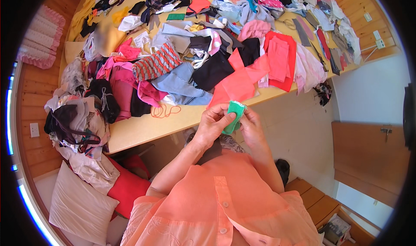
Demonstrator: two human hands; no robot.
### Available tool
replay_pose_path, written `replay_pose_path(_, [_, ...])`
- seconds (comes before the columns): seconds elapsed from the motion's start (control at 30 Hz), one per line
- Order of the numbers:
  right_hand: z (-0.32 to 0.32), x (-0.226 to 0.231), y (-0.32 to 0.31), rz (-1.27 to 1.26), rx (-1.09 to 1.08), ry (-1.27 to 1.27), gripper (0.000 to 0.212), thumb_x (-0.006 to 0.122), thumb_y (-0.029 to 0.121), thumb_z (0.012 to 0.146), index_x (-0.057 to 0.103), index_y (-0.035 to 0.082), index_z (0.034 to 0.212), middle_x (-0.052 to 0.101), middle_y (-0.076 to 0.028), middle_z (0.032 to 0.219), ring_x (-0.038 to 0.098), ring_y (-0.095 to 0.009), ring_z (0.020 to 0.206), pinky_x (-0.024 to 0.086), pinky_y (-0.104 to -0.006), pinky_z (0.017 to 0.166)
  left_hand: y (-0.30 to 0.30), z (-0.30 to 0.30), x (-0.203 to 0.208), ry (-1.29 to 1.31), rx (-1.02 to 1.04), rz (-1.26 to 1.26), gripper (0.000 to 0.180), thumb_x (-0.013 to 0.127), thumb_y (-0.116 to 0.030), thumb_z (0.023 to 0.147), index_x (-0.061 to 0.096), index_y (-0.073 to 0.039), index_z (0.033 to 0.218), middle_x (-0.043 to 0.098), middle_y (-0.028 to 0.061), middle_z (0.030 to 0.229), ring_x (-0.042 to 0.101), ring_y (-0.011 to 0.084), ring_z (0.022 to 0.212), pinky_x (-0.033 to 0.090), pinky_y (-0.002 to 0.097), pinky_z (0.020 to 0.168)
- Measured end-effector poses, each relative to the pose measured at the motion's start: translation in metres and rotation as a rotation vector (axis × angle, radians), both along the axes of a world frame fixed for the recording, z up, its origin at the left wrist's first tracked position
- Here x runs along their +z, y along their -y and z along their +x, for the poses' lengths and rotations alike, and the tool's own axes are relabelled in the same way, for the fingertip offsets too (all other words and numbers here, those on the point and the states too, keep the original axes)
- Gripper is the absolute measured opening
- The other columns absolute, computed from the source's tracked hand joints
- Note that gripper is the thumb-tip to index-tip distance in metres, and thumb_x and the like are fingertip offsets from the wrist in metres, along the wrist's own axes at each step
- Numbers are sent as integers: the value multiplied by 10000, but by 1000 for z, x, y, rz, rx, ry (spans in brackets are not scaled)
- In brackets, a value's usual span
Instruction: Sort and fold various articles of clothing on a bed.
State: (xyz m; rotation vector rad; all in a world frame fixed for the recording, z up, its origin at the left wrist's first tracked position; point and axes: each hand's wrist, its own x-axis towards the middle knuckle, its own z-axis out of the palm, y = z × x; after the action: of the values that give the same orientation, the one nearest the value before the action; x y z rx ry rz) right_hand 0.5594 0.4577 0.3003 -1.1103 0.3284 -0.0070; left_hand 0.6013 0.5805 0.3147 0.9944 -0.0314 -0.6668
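A small piece of green cloth (236,110) with a white frilled edge is held up between my two hands, just off the table's front edge. My left hand (215,121) pinches it from the left with the thumb laid across its face. On the other side my right hand (250,123) grips its right edge with the fingertips. Right behind the cloth, coral-coloured fabric (237,84) lies on the table (134,135). A loop of thin red cord (165,111) rests near the front edge to the left.
Heaped garments and scraps cover much of the table, among them blue denim (184,83), a red-and-grey knitted piece (157,62) and folded red cloth (279,59). A bundle of clothes (78,116) hangs at the left corner. A cushion (80,205) stands at lower left, wooden drawers (314,200) at lower right.
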Motion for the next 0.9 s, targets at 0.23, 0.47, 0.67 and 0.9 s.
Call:
replay_pose_path(0.23, [-1,-1,-3,58,200,54,160,569,151,787,540,26,884,534,17,765,488,-50,713,402,-175,640,-14,13,5,-279,246,-374,129,512,-115,809,513,-90,935,566,6,853,545,103,773,454,263,692])
replay_pose_path(0.47, [-4,-10,-12,7,518,83,200,573,90,774,518,1,945,549,-21,827,511,-78,745,428,-241,697,-54,48,-12,-493,365,-819,156,448,-144,833,525,-28,903,570,84,907,522,221,878,377,390,852])
replay_pose_path(0.67, [4,-3,-8,181,455,-76,100,523,107,812,516,26,870,546,12,727,497,-32,630,421,-190,582,-92,68,-49,-530,458,-926,174,430,-157,840,534,-24,881,572,84,884,520,221,867,355,396,863])
replay_pose_path(0.9, [4,0,-21,40,142,-60,158,531,146,815,483,31,911,539,-3,620,475,-29,453,369,-170,383,-56,28,-41,-332,446,5,433,480,-122,800,325,-80,1202,457,72,1062,459,204,924,391,350,806])
